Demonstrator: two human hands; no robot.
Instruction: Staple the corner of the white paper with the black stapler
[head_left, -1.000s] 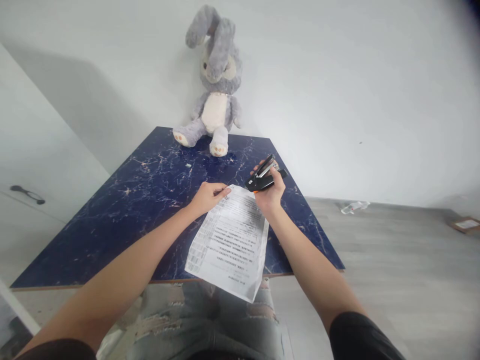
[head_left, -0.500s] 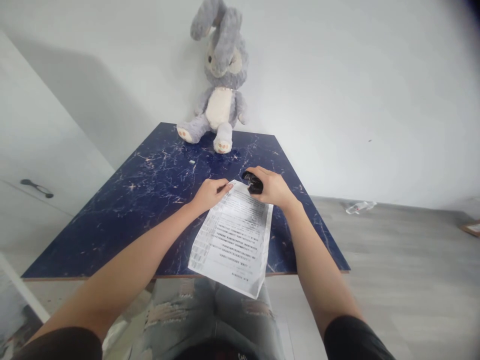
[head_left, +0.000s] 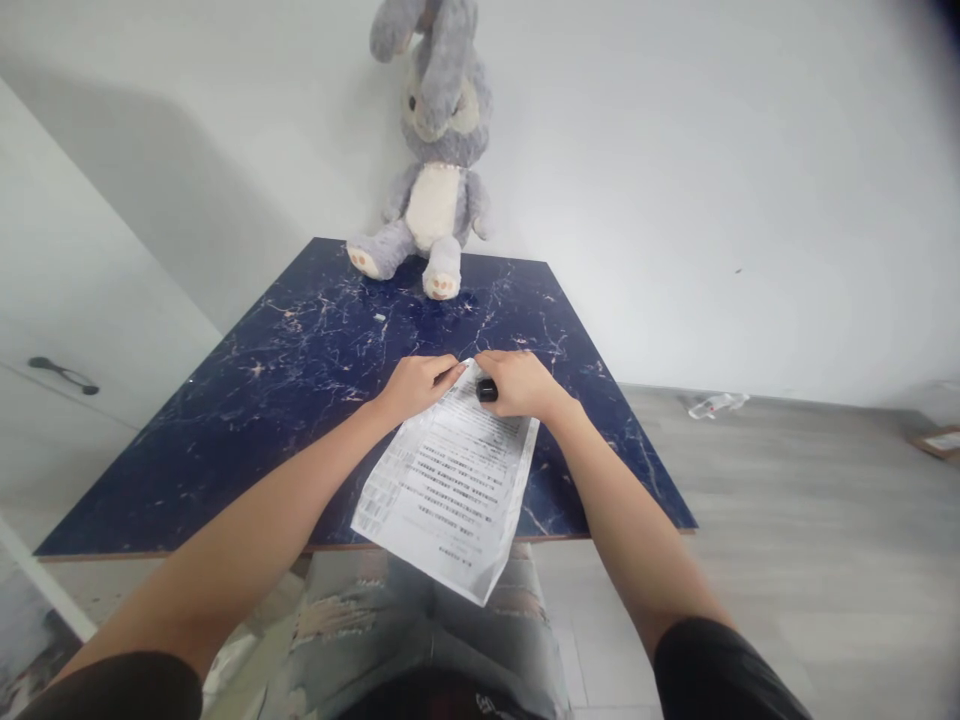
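Observation:
A printed sheaf of paper [head_left: 448, 482] lies on the dark blue marbled table [head_left: 300, 370] and hangs over its near edge. My left hand [head_left: 415, 384] pinches the paper's far top corner. My right hand [head_left: 519, 384] is closed over a black stapler [head_left: 487, 390], pressing it down at the top edge of the paper, right beside my left fingers. Only the stapler's dark end shows under my palm.
A grey plush rabbit [head_left: 433, 150] sits at the table's far edge against the white wall. A white cabinet with a dark handle [head_left: 63, 374] stands at the left. On the grey floor to the right lie a small clear bottle [head_left: 712, 404] and a flat box [head_left: 937, 441].
My right hand brought the stapler down from the air onto the paper's top edge and slid it left toward my left fingers. My left hand kept its pinch on the corner.

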